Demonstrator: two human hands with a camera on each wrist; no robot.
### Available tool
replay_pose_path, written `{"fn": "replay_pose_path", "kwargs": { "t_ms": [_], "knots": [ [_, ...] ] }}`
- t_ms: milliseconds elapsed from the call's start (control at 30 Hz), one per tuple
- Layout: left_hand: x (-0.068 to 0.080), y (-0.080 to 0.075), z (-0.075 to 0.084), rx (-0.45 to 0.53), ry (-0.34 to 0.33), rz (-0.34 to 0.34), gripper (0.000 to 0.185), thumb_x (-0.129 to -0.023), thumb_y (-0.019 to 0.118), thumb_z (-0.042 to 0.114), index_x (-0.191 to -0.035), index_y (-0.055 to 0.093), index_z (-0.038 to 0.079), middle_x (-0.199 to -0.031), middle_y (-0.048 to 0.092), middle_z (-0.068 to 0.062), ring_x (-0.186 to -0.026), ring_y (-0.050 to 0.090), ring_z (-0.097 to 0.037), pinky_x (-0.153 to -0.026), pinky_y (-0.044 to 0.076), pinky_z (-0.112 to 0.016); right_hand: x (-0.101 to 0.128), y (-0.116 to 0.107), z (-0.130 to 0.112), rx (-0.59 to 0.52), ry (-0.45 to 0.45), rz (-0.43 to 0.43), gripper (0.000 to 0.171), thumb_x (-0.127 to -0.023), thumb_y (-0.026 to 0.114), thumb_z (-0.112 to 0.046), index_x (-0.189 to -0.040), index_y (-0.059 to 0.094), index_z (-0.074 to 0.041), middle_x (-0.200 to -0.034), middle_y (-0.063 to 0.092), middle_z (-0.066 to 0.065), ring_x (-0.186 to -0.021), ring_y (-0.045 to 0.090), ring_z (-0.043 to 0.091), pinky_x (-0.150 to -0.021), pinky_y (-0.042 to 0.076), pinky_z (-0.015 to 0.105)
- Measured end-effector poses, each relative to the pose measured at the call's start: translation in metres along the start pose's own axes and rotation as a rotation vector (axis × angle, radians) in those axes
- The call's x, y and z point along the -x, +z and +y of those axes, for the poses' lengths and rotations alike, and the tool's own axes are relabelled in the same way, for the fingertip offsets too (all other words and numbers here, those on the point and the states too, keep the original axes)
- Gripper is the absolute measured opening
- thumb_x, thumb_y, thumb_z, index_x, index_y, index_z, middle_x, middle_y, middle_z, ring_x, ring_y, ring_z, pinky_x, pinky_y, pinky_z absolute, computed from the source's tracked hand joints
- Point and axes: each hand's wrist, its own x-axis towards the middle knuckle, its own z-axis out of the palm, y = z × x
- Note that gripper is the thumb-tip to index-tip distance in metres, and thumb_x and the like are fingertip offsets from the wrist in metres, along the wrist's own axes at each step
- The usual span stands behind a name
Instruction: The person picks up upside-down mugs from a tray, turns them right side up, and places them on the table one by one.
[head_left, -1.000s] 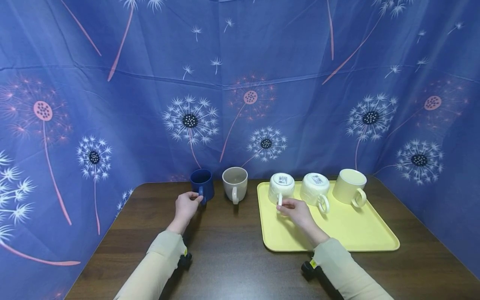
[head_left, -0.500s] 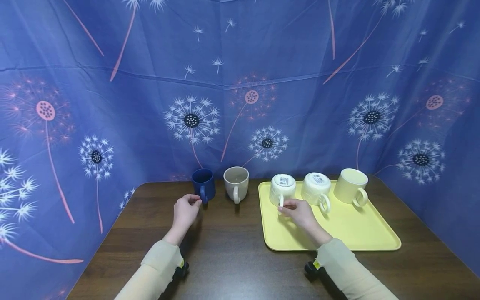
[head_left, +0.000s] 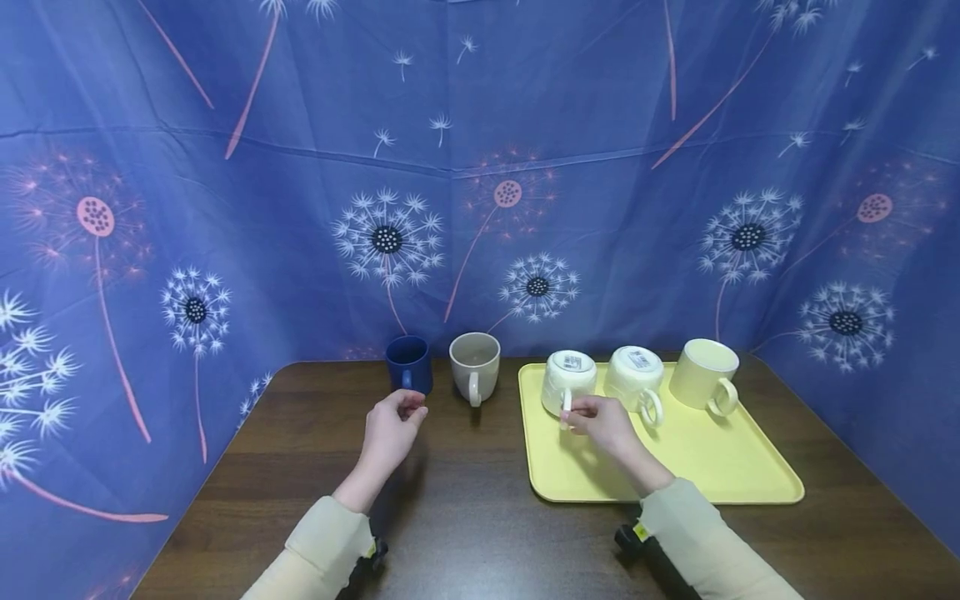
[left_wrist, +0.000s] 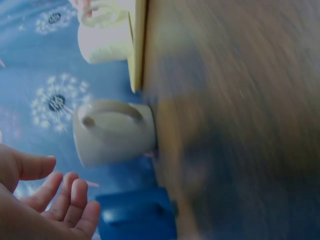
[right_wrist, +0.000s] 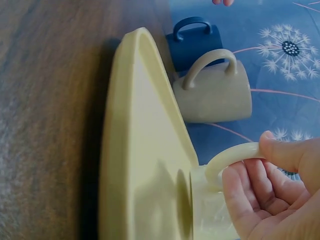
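My left hand [head_left: 409, 411] hovers over the dark table [head_left: 465, 500], a short way in front of the blue mug [head_left: 408, 363]; its fingers are loosely curled and hold nothing. The left wrist view shows those relaxed fingers [left_wrist: 70, 192] beside the blue mug [left_wrist: 137, 217] and the beige mug [left_wrist: 112, 131]. My right hand [head_left: 574, 414] pinches the handle of an upside-down white mug [head_left: 567, 379] at the yellow tray's [head_left: 705, 467] back left. The right wrist view has thumb and fingers [right_wrist: 252, 182] round that handle [right_wrist: 225, 157].
The beige mug [head_left: 474, 364] stands upright right of the blue one. On the tray are a second upside-down white mug [head_left: 633, 375] and an upright pale yellow mug [head_left: 703, 372]. Blue dandelion cloth [head_left: 225, 208] walls the table on three sides.
My left hand has left the blue mug's handle and drawn back to the right, toward me. My right hand stays on the white mug's handle.
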Motion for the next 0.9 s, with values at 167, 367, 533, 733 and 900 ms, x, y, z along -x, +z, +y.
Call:
{"fn": "replay_pose_path", "kwargs": {
  "t_ms": [167,367,533,733,900],
  "knots": [
    [0.008,0.004,0.016,0.062,0.053,-0.024,0.017,-0.083,0.069,0.004,-0.099,0.066,0.004,-0.086,0.069,-0.006,-0.079,0.064,-0.016,-0.071,0.052,-0.028,0.002,-0.003,-0.009,0.012,0.016,-0.003,0.017,-0.085,0.067,-0.004,-0.093,0.066,0.01,-0.082,0.07,0.018,-0.071,0.066,0.019,-0.066,0.056,0.03],
    [0.019,0.007,0.035,0.08,0.09,-0.071,0.02,-0.083,0.069,0.003,-0.103,0.064,0.005,-0.091,0.068,-0.007,-0.083,0.063,-0.016,-0.073,0.053,-0.033,0.005,-0.005,-0.016,-0.022,0.026,-0.023,0.021,-0.086,0.066,-0.004,-0.096,0.064,0.013,-0.083,0.069,0.019,-0.072,0.066,0.023,-0.068,0.056,0.034],
    [0.027,0.01,0.043,0.037,0.154,-0.061,0.022,-0.082,0.071,0.004,-0.102,0.064,0.008,-0.092,0.067,-0.003,-0.084,0.062,-0.015,-0.071,0.053,-0.033,0.005,-0.008,-0.021,-0.027,0.059,-0.024,0.022,-0.087,0.065,-0.007,-0.097,0.064,0.012,-0.083,0.069,0.014,-0.07,0.065,0.019,-0.07,0.055,0.034],
    [0.034,0.013,0.051,-0.001,0.242,-0.039,0.023,-0.08,0.073,0.005,-0.101,0.065,0.008,-0.093,0.066,-0.003,-0.085,0.062,-0.017,-0.072,0.051,-0.036,0.004,-0.013,-0.028,-0.091,0.106,-0.049,0.027,-0.089,0.064,-0.012,-0.1,0.062,0.012,-0.085,0.068,0.008,-0.073,0.063,0.011,-0.073,0.055,0.028],
    [0.04,0.016,0.056,-0.008,0.291,-0.039,0.024,-0.079,0.074,0.006,-0.101,0.065,0.008,-0.093,0.066,-0.004,-0.085,0.062,-0.017,-0.075,0.05,-0.037,0.006,-0.015,-0.032,-0.209,0.142,-0.058,0.032,-0.089,0.064,-0.01,-0.106,0.057,0.016,-0.085,0.066,0.004,-0.071,0.063,0.008,-0.072,0.055,0.024]
  ]
}}
